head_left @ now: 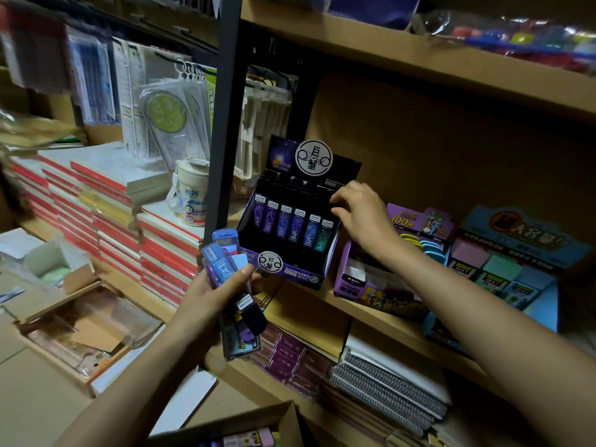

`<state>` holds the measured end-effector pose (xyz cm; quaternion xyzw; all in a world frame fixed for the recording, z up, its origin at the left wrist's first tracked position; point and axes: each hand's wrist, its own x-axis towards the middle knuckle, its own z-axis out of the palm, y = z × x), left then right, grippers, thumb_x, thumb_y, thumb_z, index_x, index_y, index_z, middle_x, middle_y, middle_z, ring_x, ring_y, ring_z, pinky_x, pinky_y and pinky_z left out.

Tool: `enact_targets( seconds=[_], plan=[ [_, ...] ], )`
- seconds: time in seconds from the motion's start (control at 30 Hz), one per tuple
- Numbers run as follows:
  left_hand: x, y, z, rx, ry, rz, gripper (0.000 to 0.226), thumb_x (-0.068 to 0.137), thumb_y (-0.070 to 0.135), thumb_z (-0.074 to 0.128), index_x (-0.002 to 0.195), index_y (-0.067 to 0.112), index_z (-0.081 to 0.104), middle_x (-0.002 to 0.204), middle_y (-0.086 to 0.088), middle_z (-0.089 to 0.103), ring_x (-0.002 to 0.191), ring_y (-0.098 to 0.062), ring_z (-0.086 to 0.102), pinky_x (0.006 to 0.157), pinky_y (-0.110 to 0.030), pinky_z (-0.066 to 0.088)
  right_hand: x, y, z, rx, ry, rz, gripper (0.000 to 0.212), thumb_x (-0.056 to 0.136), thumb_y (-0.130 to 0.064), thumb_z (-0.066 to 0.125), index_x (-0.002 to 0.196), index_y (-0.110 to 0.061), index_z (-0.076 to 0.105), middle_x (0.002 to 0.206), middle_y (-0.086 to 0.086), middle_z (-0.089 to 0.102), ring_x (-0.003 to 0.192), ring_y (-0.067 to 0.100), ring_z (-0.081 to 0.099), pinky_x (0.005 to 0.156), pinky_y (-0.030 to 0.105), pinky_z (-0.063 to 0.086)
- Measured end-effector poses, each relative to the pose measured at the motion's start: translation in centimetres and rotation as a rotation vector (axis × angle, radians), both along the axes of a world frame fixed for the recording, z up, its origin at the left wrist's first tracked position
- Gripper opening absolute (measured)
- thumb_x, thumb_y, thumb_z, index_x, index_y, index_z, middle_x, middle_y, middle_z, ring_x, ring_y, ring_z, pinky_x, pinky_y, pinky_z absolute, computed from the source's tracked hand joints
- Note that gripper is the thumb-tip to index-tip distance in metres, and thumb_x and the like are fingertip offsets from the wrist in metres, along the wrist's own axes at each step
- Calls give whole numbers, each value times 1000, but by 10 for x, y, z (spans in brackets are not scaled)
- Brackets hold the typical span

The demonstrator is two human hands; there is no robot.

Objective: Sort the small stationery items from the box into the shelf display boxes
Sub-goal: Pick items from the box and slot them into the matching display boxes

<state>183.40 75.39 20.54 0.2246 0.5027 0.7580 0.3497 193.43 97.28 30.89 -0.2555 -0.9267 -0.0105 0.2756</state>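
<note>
A person's left hand [209,293] clasps a fan of purple lead cases [222,253] just in front of the constellation display box [301,273]. The right hand [358,212] reaches to the box's rear right corner with fingers curled; what its grip holds cannot be told.

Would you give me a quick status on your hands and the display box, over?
Left hand grips a bundle of small cases. Right hand at the dark display box, right side, grip unclear. Nothing in the way.
</note>
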Motion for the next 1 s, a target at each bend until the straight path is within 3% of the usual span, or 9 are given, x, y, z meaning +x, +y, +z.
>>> enact_targets(
  seconds=[0.23, 0.3, 0.4, 0.5, 0.57, 0.67, 0.73, 0.83, 1.0],
  plan=[
    [3, -5, 2, 20, 34, -17, 35, 69, 33, 66, 98, 12, 62, 76, -3, 73, 68, -12, 69, 65, -29, 58, -3, -6, 0, 74, -107, -95, 27, 92, -15, 57, 118, -8, 60, 118, 8, 55, 113, 25, 46, 92, 38, 41],
    [3, -7, 0, 16, 13, -14, 38, 71, 33, 66, 101, 11, 61, 80, -6, 71, 68, -13, 69, 64, -28, 59, 2, -27, -8, 88, -43, -45, 33, 93, -17, 56, 125, -10, 55, 121, 7, 51, 115, 22, 44, 94, 34, 38],
    [4, -8, -2, 2, -10, -18, 44, 73, 32, 66, 107, 6, 61, 83, -7, 71, 68, -14, 69, 62, -29, 59, 14, -78, -36, -274, 122, 136, 20, 92, -26, 56, 109, -18, 59, 104, 1, 57, 96, 13, 53, 81, 24, 42],
    [5, -7, -4, 14, -41, 5, 45, 78, 31, 64, 113, 2, 62, 96, -13, 73, 85, -26, 70, 77, -39, 59, 20, -129, -74, -782, 42, 211, 16, 88, -44, 59, 91, -28, 58, 80, -11, 60, 70, -4, 55, 61, 12, 41],
    [6, -8, -4, 1, -76, 16, 46, 80, 30, 63, 116, 1, 61, 109, -22, 68, 99, -37, 64, 93, -50, 51, 18, -144, -93, -993, 40, 204, 18, 86, -43, 62, 91, -26, 58, 76, -10, 60, 64, -5, 55, 59, 18, 46],
    [6, -8, -4, -14, -113, 50, 40, 82, 29, 62, 111, 2, 61, 98, -21, 67, 86, -32, 64, 88, -48, 50, 13, -145, -98, -1259, 133, 221, 15, 88, -30, 63, 90, -16, 58, 77, -1, 62, 60, 1, 60, 53, 17, 46],
    [7, -7, -5, -1, -144, 37, 28, 86, 31, 58, 102, 8, 60, 86, -12, 66, 75, -23, 63, 77, -39, 53, 11, -142, -98, -1318, 208, 243, 16, 89, -25, 62, 88, -9, 61, 68, -2, 65, 53, 2, 60, 48, 15, 44],
    [5, -6, -5, 10, -229, 1, 26, 88, 31, 56, 101, 8, 57, 82, -9, 62, 77, -22, 61, 76, -36, 53, 9, -137, -100, -1325, 307, 203, 16, 91, -22, 61, 86, -6, 63, 57, -5, 65, 48, 0, 59, 46, 13, 43],
    [1, -5, -11, 2, -307, -25, 14, 96, 5, 45, 96, 3, 59, 78, -11, 67, 65, -18, 66, 62, -30, 58, 5, -124, -93, -1301, 466, 166, 7, 92, -11, 57, 85, -10, 59, 74, 8, 66, 55, 4, 61, 49, 14, 45]
  ],
)
